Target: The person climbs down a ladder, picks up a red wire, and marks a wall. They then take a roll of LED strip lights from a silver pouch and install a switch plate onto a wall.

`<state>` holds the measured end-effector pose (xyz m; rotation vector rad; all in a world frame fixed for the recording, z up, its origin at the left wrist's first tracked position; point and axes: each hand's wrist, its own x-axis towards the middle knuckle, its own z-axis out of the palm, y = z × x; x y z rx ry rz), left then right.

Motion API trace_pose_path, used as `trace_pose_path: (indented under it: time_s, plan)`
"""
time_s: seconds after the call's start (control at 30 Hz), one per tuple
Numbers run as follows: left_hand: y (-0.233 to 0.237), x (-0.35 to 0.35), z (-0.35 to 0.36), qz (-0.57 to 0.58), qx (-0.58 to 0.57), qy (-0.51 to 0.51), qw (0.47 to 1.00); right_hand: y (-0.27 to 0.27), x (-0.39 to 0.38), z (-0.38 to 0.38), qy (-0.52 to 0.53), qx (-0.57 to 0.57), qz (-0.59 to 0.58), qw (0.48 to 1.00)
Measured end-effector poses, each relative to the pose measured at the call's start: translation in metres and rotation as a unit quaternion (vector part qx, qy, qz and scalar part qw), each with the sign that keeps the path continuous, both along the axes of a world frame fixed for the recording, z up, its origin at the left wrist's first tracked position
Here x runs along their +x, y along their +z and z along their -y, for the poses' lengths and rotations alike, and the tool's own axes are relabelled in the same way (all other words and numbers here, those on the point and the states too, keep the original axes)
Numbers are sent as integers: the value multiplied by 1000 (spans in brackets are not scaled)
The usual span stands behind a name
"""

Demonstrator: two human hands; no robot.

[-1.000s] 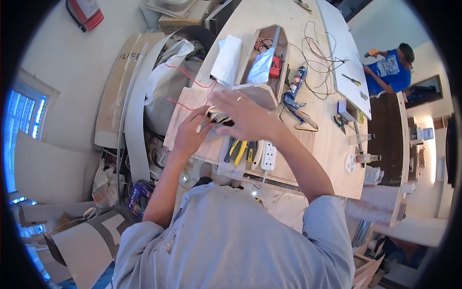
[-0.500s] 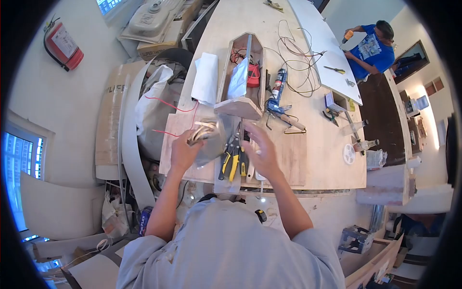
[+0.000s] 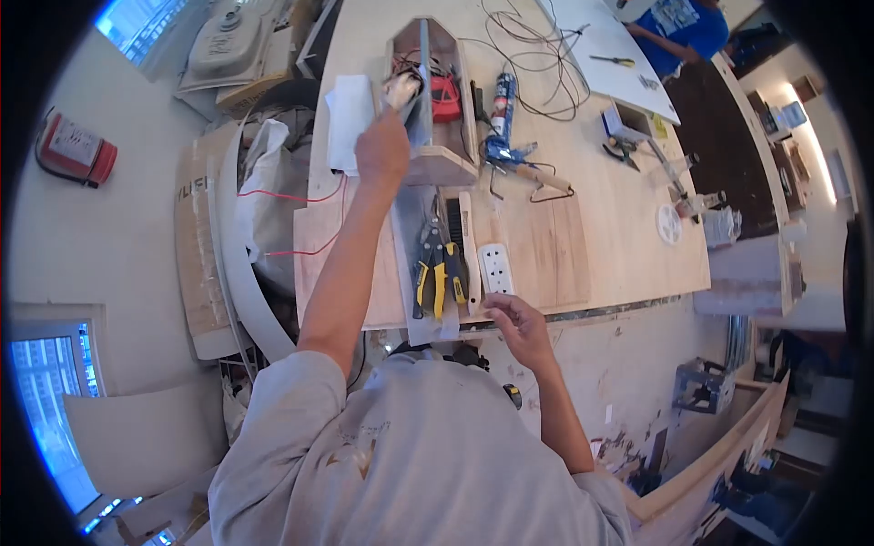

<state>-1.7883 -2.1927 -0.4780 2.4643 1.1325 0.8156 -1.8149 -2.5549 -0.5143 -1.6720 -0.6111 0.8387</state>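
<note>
My left hand [image 3: 382, 150] reaches forward, closed on a clear plastic bag [image 3: 402, 89] with a light bundle inside; its contents are blurred. The bag is over the left side of an open wooden toolbox [image 3: 446, 168], which holds a red tool [image 3: 444, 98] and dark and red wires. My right hand [image 3: 521, 329] is at the table's front edge with fingers loosely bent and apart, holding nothing. Just beyond it lies a white power strip [image 3: 495, 269]. Yellow-and-black snips [image 3: 435, 273] and a wooden-handled brush [image 3: 466, 250] lie between my arms.
A blue caulking gun with a tube [image 3: 501, 118] lies right of the toolbox, below loose wires [image 3: 537, 59]. White folded sheets [image 3: 349, 123] lie to its left. Pliers [image 3: 621, 153], bottles [image 3: 701, 202] and a white spool [image 3: 669, 224] are farther right. A person in blue [image 3: 678, 32] stands beyond.
My left hand has carried the bag forward from the table's front to above the toolbox. My right hand has drawn back from near the brush to the table edge.
</note>
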Motion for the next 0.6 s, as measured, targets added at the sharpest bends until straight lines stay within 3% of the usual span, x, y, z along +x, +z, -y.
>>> trace_pose_path:
  time_s: [0.07, 0.23, 0.3, 0.37, 0.43, 0.5, 0.6]
  plan:
    - [-6, 8, 20, -85, -20, -9, 996, -6, -9, 7, 16, -56, 29, 998]
    - [2, 15, 17, -50, -17, -105, 993, -10, -20, -19, -17, -67, 69, 995]
    - [6, 10, 16, -37, -45, -97, 994, -20, -13, -37, -29, -130, 190, 973]
    - [-5, -14, 24, 64, -31, -77, 994, -24, -1, -44, -49, -173, 315, 932]
    - [4, -56, 59, -34, -205, -108, 972, -16, 8, -40, -61, -253, 326, 909]
    - [-53, -88, 100, -93, -256, -183, 945, -17, 12, -33, -43, -316, 292, 902]
    - [-73, -95, 155, -169, -210, -162, 949, -32, 13, -26, -19, -314, 329, 890]
